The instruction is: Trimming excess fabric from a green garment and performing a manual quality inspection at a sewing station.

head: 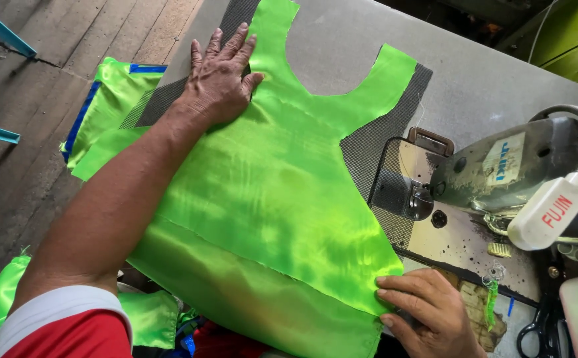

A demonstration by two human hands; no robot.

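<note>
Two hands work one cut piece of bright green satin fabric (269,192), seen from the head view.

Head view: the green fabric lies flat on the grey surface (368,40), shaped like a vest panel with a scooped neckline at the far end. A dark grey mesh layer (368,149) lies under it and shows along its right edge and near the far left corner.

Left hand (219,79): palm down on the far left shoulder of the fabric, fingers (236,43) spread and flat, pressing the cloth onto the surface. The fabric runs beneath the whole hand; the fingertips reach towards its far edge.

Right hand (428,311): at the near right corner of the fabric, fingers (402,285) held close together, their tips on the cloth's edge. Whether the thumb pinches from below, cannot tell.

Just right of the fabric stands a sewing machine (501,172), its metal bed plate (428,229) touching the mesh. A white lamp head (547,212) hangs on a flexible neck. Black scissors (541,325) lie near the right hand. More green pieces with blue trim (113,89) hang off the surface's left side above a plank floor (50,79).
</note>
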